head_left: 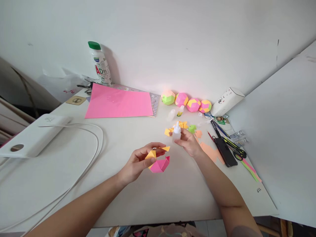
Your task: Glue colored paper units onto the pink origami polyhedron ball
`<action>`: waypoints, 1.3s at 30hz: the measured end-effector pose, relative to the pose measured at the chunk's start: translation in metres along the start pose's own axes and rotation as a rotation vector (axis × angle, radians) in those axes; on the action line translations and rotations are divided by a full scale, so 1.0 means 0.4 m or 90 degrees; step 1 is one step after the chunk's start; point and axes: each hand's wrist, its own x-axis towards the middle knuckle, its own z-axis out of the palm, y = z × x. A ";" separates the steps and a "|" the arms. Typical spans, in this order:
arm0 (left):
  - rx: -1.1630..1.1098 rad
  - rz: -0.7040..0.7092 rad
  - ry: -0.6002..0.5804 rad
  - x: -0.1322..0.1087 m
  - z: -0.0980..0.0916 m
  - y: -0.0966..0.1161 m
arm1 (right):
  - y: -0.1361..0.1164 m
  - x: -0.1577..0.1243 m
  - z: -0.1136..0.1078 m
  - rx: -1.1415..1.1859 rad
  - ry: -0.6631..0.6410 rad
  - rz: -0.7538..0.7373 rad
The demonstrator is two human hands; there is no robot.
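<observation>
My left hand (140,161) is closed on a partly built folded-paper ball (159,166), with orange faces at the top and a pink strip curving below. In my right hand (190,143) is a small white glue bottle (176,133), upright with its nozzle pointing up. The bottle is to the right of the paper piece and apart from it. Behind the bottle lie small orange paper pieces (183,124) and green paper pieces (192,129). Peach paper pieces (208,151) lie beside my right wrist, partly hidden by it.
Several finished paper balls (181,99) line the wall. A pink sheet (120,102) lies at the back left, near a white bottle with a green cap (100,65). On the right are a black phone-like case (225,152) and scissors (239,154). A white cable (97,144) loops at left.
</observation>
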 end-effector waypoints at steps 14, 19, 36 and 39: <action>-0.024 0.006 -0.050 -0.001 0.005 0.012 | 0.004 -0.041 0.000 -0.394 0.113 -0.066; -0.026 0.012 -0.086 -0.005 0.002 0.016 | -0.112 -0.121 0.026 -0.434 0.025 -0.013; 0.023 0.036 -0.100 -0.003 -0.004 0.021 | -0.064 -0.081 0.074 0.053 -0.235 0.302; 0.048 0.055 -0.099 -0.001 -0.003 0.023 | -0.060 -0.080 0.076 0.123 -0.239 0.296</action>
